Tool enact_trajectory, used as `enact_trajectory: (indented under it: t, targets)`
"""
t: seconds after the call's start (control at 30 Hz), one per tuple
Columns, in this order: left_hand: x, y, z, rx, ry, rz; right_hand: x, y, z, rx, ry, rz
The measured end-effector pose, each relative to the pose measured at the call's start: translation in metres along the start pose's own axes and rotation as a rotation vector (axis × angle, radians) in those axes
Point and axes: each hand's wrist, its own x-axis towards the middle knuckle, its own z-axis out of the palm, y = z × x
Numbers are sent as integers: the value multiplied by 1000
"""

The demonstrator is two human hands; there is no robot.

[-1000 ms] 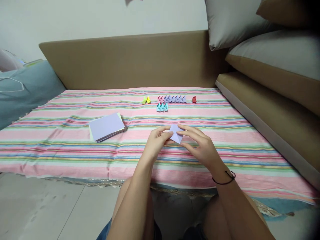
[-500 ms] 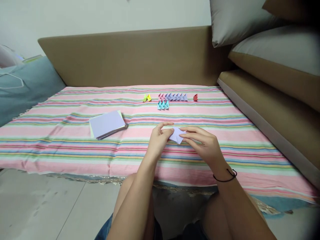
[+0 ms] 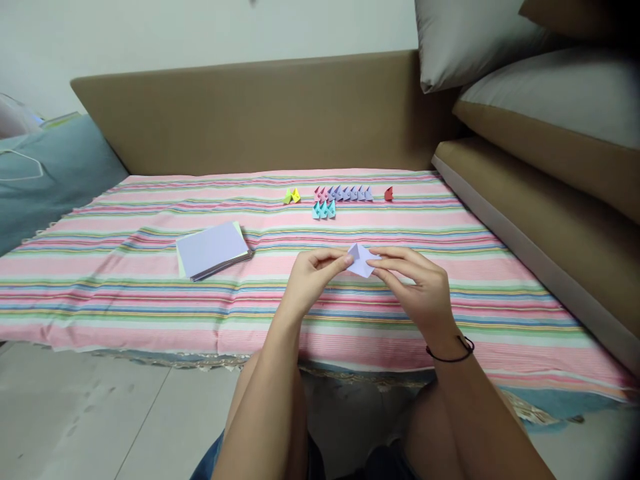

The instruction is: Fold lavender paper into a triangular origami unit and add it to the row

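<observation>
A small folded piece of lavender paper is held up between both hands, above the striped cloth. My left hand pinches its left side, thumb on the near face. At its right corner, my right hand grips it between thumb and fingers; a dark cord circles that wrist. One upper flap of the paper stands partly raised and looks shaded. Beyond the hands lie folded paper pieces: lavender ones in a row with pink ones, teal ones, yellow-green ones and a red one.
A stack of paper sheets with lavender on top lies to the left on the striped cloth. Brown and grey cushions are piled at the right. A brown backrest closes off the back, and a blue cushion is at far left.
The lavender paper has been turned and raised slightly, and its upper flap now stands open. Both hands have shifted a little, with the left fingers drawn closer to the paper.
</observation>
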Motion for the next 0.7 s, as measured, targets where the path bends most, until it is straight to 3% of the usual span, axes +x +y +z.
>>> enact_trajectory:
  t: [0.27, 0.5, 0.7]
  targets:
    - [2, -2, 4, -60, 81, 0, 1, -2, -1, 28, -24, -24]
    - [1, 0, 6, -52, 67, 8, 1, 4, 1, 41, -191, -109]
    - [1, -1, 8, -67, 98, -2, 1, 3, 2, 30, -179, -84]
